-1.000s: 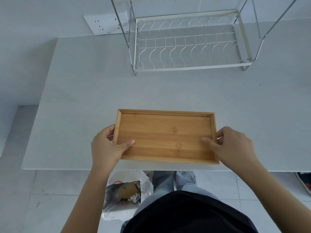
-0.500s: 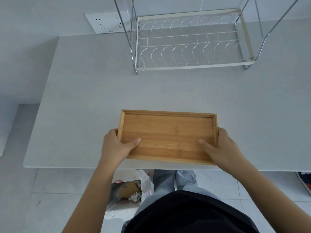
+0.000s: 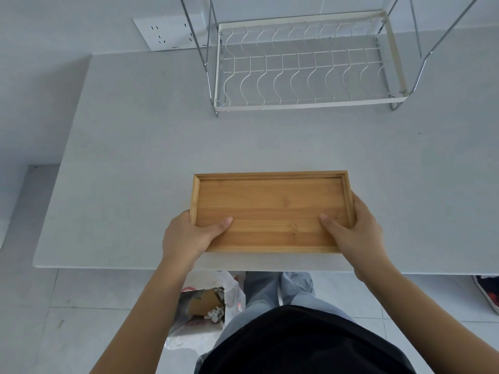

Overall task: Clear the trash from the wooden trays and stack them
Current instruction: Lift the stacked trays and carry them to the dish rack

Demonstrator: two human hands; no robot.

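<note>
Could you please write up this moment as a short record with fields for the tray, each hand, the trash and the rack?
tray: wooden, no trash in it, near the counter's front edge
left hand: grips tray's left end, thumb inside
right hand: grips tray's right end, thumb inside
trash: in a plastic bag on the floor, under the counter edge
rack: wire, nothing in it, at the back

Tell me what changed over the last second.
Both hands closed in on the wooden tray: the left hand and right hand now clasp its short ends, thumbs lying inside. The dish rack, the table and the trash bag on the floor stayed put.
</note>
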